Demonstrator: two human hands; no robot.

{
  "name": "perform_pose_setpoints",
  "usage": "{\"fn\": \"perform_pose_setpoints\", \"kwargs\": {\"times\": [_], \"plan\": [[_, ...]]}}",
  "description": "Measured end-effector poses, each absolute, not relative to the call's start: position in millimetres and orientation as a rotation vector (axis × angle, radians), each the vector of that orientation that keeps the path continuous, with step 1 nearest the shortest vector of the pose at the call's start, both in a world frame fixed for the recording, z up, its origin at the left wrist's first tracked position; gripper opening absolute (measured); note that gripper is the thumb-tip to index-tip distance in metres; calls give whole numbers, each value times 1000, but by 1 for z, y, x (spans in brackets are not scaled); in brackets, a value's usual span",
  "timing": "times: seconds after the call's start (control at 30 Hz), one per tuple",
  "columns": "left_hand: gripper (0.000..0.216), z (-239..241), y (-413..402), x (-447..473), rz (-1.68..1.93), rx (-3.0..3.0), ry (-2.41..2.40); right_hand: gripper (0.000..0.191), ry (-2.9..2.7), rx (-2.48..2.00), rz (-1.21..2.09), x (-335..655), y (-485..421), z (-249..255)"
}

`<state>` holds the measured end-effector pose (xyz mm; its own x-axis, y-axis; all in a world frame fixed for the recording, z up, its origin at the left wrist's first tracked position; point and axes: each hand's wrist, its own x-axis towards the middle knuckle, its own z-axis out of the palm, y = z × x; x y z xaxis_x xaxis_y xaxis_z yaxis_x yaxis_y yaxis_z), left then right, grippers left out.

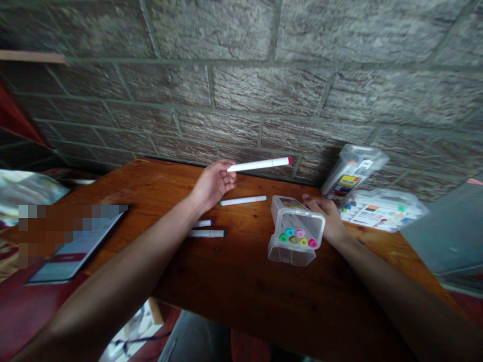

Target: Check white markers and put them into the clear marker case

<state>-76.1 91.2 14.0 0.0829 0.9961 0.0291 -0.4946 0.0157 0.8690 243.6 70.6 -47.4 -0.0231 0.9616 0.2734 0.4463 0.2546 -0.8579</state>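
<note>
My left hand [212, 184] is raised above the wooden table [241, 281] and pinches one end of a white marker with a red cap [260, 164], held level and pointing right. My right hand [326, 215] rests on the side of a clear plastic marker box [295, 231] that lies tipped toward me, with several coloured marker caps showing in its mouth. On the table under my left hand lie a white marker with green ends [243, 200], a white marker with a dark green cap [207, 234] and a marker with a purple cap [204, 223].
A brick wall [264, 90] rises right behind the table. At the back right a clear marker box [352, 174] leans on the wall beside a flat pack of markers [383, 210]. A tablet-like flat device [75, 249] lies at the left.
</note>
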Motion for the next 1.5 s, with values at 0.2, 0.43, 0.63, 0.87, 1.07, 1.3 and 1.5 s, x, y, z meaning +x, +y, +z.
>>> {"fn": "perform_pose_setpoints", "kwargs": {"times": [0.2,0.43,0.63,0.87,1.07,1.3,1.5], "plan": [[21,16,87,-74,1310,886,717,70,-1622,-1338,727,244,70,-48],[30,12,84,-70,1271,976,688,67,-1605,-1327,748,244,70,-48],[29,11,76,-60,1362,1024,684,64,-1564,-1294,733,241,66,-46],[30,9,67,-49,1392,1076,596,56,-1417,-1218,681,237,61,-19],[30,10,54,-39,1448,1128,545,56,-1368,-1020,836,229,59,48],[23,2,53,-37,1530,1372,652,46,-1392,-945,1040,216,39,77],[19,5,41,-29,1505,1484,584,29,-1309,-973,1004,225,2,58]]}}
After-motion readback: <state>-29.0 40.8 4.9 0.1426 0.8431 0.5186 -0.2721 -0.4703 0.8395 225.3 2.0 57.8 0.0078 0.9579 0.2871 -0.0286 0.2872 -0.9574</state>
